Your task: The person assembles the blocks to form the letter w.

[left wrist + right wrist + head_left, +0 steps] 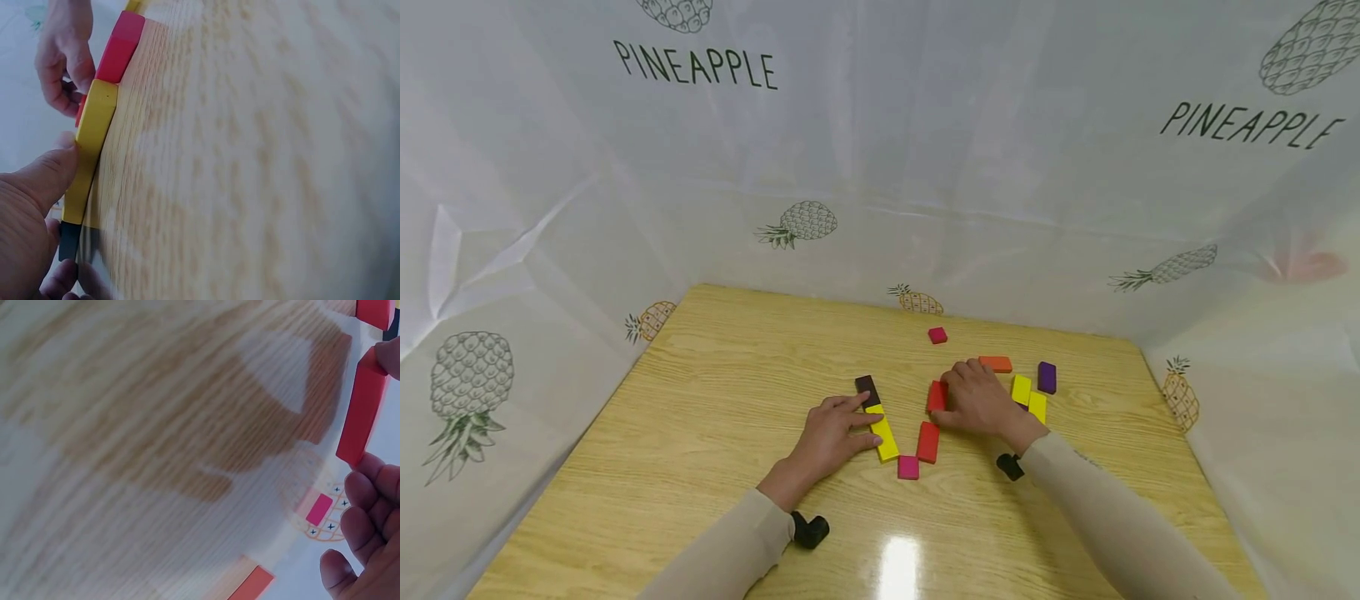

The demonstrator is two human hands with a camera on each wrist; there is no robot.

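My left hand [827,435] rests beside a slanted row made of a black block [866,387] and yellow blocks [887,446]. Its thumb touches the yellow side, and its fingertips reach the black block, as the left wrist view shows. Between the thumb and fingers of my right hand [981,402], a red block [362,412] is pinched by its two ends. Just nearer to me lies a second red block [928,442], in line with the held one. A pink block [908,467] sits where the two rows come together, forming a V shape.
Right of my right hand lie an orange block [996,364], yellow blocks [1021,389] partly over a dark one, and a purple block [1047,377]. Farther back is another pink block [937,335]. Pineapple-printed sheeting [865,167] borders the wooden table [737,358].
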